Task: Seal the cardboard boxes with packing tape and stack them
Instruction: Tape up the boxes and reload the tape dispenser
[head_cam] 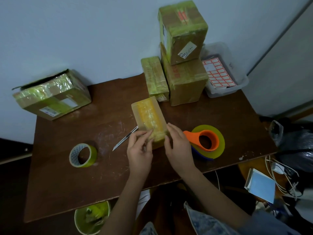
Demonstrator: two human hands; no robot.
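Observation:
A small flat cardboard box (148,116) lies in the middle of the brown table (67,175), with a yellowish strip of tape along its top. My left hand (139,150) and my right hand (177,146) press on its near end, fingers on the tape there. A tape dispenser (209,141) with an orange handle and a big yellow-green roll sits just right of my right hand. A loose tape roll (83,155) stands at the left. A utility knife (125,138) lies left of the box. Two taped boxes (183,48) are stacked at the back.
A slim taped box (155,77) leans beside the stack. A larger taped box (52,94) with a raised flap overhangs the table's far left corner. A clear bin (225,78) with red label sheets stands at the back right. A bin (92,217) with tape scraps is under the near edge.

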